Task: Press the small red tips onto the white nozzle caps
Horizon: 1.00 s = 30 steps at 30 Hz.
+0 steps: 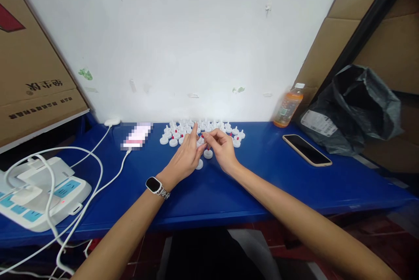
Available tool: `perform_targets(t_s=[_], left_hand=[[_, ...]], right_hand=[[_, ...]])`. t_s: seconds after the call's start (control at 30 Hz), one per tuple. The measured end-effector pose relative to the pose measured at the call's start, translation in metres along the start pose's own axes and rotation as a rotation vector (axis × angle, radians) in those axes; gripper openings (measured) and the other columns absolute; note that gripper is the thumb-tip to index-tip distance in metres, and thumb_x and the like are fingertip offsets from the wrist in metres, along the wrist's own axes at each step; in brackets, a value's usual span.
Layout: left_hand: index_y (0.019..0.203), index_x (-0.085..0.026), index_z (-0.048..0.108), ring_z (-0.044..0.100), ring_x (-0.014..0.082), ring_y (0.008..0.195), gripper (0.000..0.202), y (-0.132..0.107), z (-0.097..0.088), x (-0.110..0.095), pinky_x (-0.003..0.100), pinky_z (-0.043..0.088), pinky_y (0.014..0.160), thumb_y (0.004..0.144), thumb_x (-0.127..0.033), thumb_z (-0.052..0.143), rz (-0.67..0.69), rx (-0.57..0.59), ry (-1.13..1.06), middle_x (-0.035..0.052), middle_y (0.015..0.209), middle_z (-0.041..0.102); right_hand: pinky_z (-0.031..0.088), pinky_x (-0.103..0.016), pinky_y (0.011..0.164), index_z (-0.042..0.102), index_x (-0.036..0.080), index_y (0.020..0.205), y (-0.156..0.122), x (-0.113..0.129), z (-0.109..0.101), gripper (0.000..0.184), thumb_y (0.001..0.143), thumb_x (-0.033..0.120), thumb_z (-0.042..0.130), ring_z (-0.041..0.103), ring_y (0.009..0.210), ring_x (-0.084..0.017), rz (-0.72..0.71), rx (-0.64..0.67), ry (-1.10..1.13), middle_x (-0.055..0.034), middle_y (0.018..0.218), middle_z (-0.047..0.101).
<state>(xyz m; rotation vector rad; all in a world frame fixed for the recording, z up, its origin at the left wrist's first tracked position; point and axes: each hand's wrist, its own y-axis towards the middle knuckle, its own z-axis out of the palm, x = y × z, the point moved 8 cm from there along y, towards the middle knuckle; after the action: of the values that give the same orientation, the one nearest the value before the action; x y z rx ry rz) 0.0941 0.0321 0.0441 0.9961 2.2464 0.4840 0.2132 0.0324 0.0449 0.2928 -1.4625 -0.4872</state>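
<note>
Between my hands is a white nozzle cap (200, 141), a round base with a narrow spout, partly covered by fingers. My left hand (185, 158) grips it between thumb and fingers, with the index finger pointing up. A small red tip shows at its spout, where the thumb and forefinger of my right hand (224, 151) pinch together. Just below, a white cap with a red tip (208, 154) stands upright on the table, and another white cap (199, 165) sits beside my left hand. Many more white nozzle caps (241, 134) stand behind, several with red tips.
The blue table (255, 192) meets a white wall. At left are a power strip (42, 197) with white cables and a phone (137, 136) on a cable. To the right stand an orange drink bottle (288, 105), a phone (307, 150) and a dark plastic bag (353, 110). Cardboard (36, 62) flanks both sides.
</note>
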Motion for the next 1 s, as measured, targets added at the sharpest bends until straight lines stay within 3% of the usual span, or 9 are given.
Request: perform_targets(t_s=[0.23, 0.33, 0.47, 0.6, 0.73, 0.87, 1.0], left_hand=[[0.158, -0.018, 0.007, 0.051, 0.0283, 0.122, 0.066, 0.002, 0.003, -0.006, 0.050, 0.043, 0.107, 0.103, -0.044, 0.033, 0.031, 0.029, -0.023, 0.0171, 0.128, 0.053], [0.157, -0.017, 0.015, 0.052, 0.0262, 0.117, 0.067, 0.003, 0.002, -0.007, 0.047, 0.042, 0.107, 0.102, -0.046, 0.041, 0.046, 0.033, 0.001, 0.0145, 0.125, 0.055], [0.142, -0.019, 0.043, 0.052, 0.0245, 0.115, 0.046, 0.005, -0.004, -0.004, 0.044, 0.042, 0.106, 0.102, -0.042, 0.043, 0.054, 0.004, 0.045, 0.0106, 0.122, 0.056], [0.122, -0.022, 0.059, 0.053, 0.0244, 0.110, 0.031, 0.006, -0.003, -0.002, 0.042, 0.044, 0.099, 0.102, -0.038, 0.043, 0.085, 0.031, 0.080, 0.0085, 0.115, 0.058], [0.112, -0.022, 0.064, 0.054, 0.0242, 0.105, 0.026, 0.011, -0.005, 0.001, 0.041, 0.045, 0.094, 0.101, -0.035, 0.044, 0.093, 0.025, 0.143, 0.0077, 0.109, 0.059], [0.098, -0.021, 0.065, 0.055, 0.0240, 0.097, 0.024, 0.027, -0.008, -0.001, 0.040, 0.045, 0.087, 0.100, -0.032, 0.044, 0.094, 0.034, 0.201, 0.0068, 0.100, 0.061], [0.090, -0.020, 0.064, 0.054, 0.0242, 0.093, 0.022, 0.053, -0.003, -0.008, 0.039, 0.044, 0.081, 0.099, -0.030, 0.046, 0.076, 0.048, 0.203, 0.0058, 0.093, 0.062]], right_hand=[[0.044, -0.027, 0.060, 0.053, 0.022, 0.075, 0.008, 0.000, -0.003, 0.027, 0.077, 0.043, 0.071, 0.053, 0.060, -0.013, -0.009, 0.071, -0.010, 0.0019, 0.069, 0.060], [0.039, -0.025, 0.057, 0.051, 0.022, 0.075, 0.014, 0.006, -0.021, 0.017, 0.078, 0.029, 0.066, 0.048, 0.057, -0.011, -0.084, 0.087, -0.257, 0.0049, 0.061, 0.053], [0.037, -0.024, 0.059, 0.053, 0.021, 0.075, 0.018, 0.004, -0.037, 0.008, 0.076, 0.019, 0.060, 0.049, 0.055, -0.011, -0.108, 0.197, -0.655, 0.0055, 0.060, 0.055], [0.036, -0.024, 0.060, 0.057, 0.020, 0.077, 0.014, 0.000, -0.036, 0.007, 0.074, 0.015, 0.059, 0.054, 0.060, -0.011, -0.118, 0.316, -0.888, 0.0032, 0.067, 0.063], [0.036, -0.023, 0.062, 0.062, 0.020, 0.080, 0.011, -0.004, -0.030, 0.006, 0.075, 0.017, 0.062, 0.057, 0.063, -0.011, -0.126, 0.374, -0.932, 0.0024, 0.071, 0.066], [0.037, -0.023, 0.062, 0.066, 0.020, 0.086, 0.029, -0.003, -0.049, 0.010, 0.084, 0.028, 0.059, 0.057, 0.062, -0.012, -0.108, 0.260, -0.961, 0.0020, 0.070, 0.066], [0.040, -0.027, 0.071, 0.070, 0.020, 0.091, 0.063, -0.008, -0.079, 0.016, 0.085, 0.026, 0.056, 0.062, 0.071, -0.016, -0.010, 0.132, -1.153, -0.0022, 0.080, 0.073]])
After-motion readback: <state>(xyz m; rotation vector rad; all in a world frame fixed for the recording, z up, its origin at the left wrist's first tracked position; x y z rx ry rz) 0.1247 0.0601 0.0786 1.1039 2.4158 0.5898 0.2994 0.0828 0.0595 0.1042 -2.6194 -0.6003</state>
